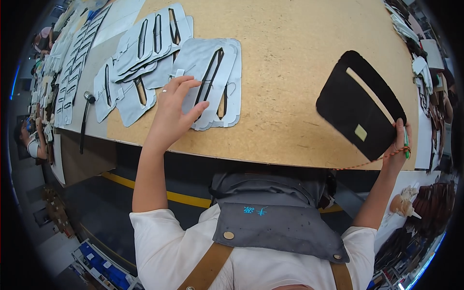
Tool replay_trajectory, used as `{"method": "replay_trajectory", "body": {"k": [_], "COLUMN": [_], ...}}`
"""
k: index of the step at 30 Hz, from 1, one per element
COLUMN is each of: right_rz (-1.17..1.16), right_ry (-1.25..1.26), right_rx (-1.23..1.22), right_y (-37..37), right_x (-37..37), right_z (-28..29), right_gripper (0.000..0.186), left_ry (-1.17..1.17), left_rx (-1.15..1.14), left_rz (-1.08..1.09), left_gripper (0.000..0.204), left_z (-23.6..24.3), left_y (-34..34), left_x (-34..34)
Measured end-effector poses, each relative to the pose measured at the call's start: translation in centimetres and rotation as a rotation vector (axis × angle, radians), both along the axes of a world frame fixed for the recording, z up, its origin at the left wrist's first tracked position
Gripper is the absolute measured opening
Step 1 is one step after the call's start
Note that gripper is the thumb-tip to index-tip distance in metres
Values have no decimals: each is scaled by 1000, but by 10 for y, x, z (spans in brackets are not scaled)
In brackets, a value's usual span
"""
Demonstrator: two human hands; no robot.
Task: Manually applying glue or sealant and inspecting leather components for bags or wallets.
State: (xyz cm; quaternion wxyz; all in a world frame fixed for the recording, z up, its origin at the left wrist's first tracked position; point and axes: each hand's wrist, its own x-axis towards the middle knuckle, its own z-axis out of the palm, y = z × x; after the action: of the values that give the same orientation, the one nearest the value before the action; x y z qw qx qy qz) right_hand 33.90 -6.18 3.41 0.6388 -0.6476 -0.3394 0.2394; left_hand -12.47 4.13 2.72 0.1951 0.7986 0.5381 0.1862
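My left hand (181, 104) is over the near stack of pale grey fabric pieces (231, 58), its fingers and thumb apart. Each piece has a long slot edged in black, and loose threads lie on the top one. I cannot tell whether the fingertips touch it. At the right, my right hand (400, 137) grips a black panel (355, 101) by its lower right edge, tilted above the table. A long slot and a small pale yellow patch show on the panel. A small green tool (407, 146) on an orange cord is also in this hand; its kind is unclear.
More grey pieces (130, 46) overlap on the tan table (285, 72), left of my left hand. A hammer-like tool (86, 116) with a dark handle lies by the left edge. Strips (79, 67) lie farther left. Two people are in the left background. White and dark materials line the right side.
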Motion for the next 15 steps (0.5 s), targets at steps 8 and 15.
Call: {"method": "replay_trajectory", "body": {"k": [8, 15], "right_rz": [-132, 79], "right_ry": [-1136, -1021], "right_rx": [-447, -255], "right_y": [-15, 1], "right_x": [44, -18], "right_z": [-32, -5], "right_gripper": [29, 24], "left_ry": [226, 276], "left_rx": [46, 132], "left_rz": [-93, -54], "left_gripper": [47, 36], "left_z": [9, -11], "left_y": [0, 0], "left_x": [10, 35]}}
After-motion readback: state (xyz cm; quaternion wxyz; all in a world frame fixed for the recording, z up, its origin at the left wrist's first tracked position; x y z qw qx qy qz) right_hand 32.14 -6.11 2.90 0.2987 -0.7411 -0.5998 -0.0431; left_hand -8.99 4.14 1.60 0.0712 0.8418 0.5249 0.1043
